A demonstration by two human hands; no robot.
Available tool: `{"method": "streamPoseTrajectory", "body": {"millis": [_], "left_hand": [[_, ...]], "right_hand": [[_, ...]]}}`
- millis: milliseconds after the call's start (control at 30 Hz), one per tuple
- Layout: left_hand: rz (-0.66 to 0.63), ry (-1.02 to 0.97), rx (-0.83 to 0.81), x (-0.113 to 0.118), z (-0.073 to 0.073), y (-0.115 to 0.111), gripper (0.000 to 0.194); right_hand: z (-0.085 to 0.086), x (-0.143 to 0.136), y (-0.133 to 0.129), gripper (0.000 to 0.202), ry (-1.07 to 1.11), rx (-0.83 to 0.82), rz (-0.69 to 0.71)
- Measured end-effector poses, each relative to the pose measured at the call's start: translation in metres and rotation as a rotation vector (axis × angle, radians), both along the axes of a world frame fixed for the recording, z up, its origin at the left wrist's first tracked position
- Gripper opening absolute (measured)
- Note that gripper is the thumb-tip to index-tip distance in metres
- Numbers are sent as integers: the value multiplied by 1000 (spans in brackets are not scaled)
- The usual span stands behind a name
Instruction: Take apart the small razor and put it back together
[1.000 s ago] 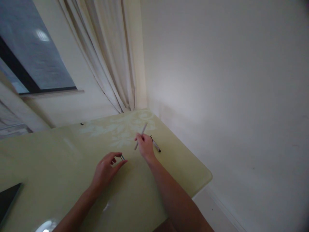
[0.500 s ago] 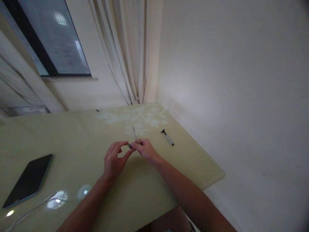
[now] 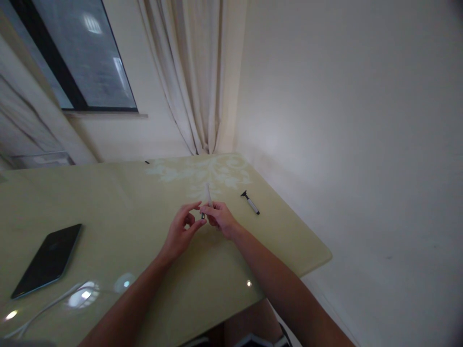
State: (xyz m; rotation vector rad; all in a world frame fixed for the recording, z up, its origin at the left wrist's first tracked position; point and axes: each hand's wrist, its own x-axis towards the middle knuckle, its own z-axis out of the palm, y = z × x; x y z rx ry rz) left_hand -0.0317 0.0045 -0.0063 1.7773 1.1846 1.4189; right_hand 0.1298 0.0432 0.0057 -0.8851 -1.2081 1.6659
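Observation:
Close together over the table (image 3: pixel 173 299), my two hands meet at a small dark piece with a shiny edge (image 3: pixel 203 216), perhaps a razor cartridge. My left hand (image 3: pixel 181 229) pinches it between thumb and fingertips. From the other side, my right hand (image 3: pixel 221 217) touches the same piece with its thumb and is closed around a thin whitish strip or stick (image 3: pixel 209 193) that points up and away. What kind of thing the strip is, I cannot make out. To the right of my hands lies a razor (image 3: pixel 251 203) with a grey handle and black head.
A dark tablet (image 3: pixel 48 260) lies at the left, with a white cable (image 3: pixel 47 308) near it. At the back edge sits a tiny black piece (image 3: pixel 147 162). A curtain (image 3: pixel 198 77) and a wall (image 3: pixel 343 120) border the table.
My left hand has shifted slightly right, and the small dark piece has turned from slanted to more upright. The whitish strip now stands steeper. The view has moved slightly.

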Motion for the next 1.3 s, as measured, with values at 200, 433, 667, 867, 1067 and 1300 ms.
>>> {"method": "streamPoseTrajectory", "body": {"millis": [200, 433, 667, 867, 1067, 1300], "left_hand": [[-23, -70, -50, -7, 5, 4, 38], [120, -174, -182, -19, 6, 9, 53], [39, -224, -200, -21, 6, 8, 52], [-8, -230, -195, -20, 7, 5, 51], [-27, -196, -180, -21, 4, 6, 48], [-44, -209, -164, -18, 4, 5, 44]], "right_hand": [[4, 2, 1, 46, 15, -11, 115], [13, 27, 10, 46, -164, 141, 203], [19, 36, 3, 54, -266, 83, 516], [16, 38, 7, 54, -282, 74, 516], [15, 40, 9, 54, -290, 93, 502], [14, 43, 11, 55, -303, 114, 441]]}}
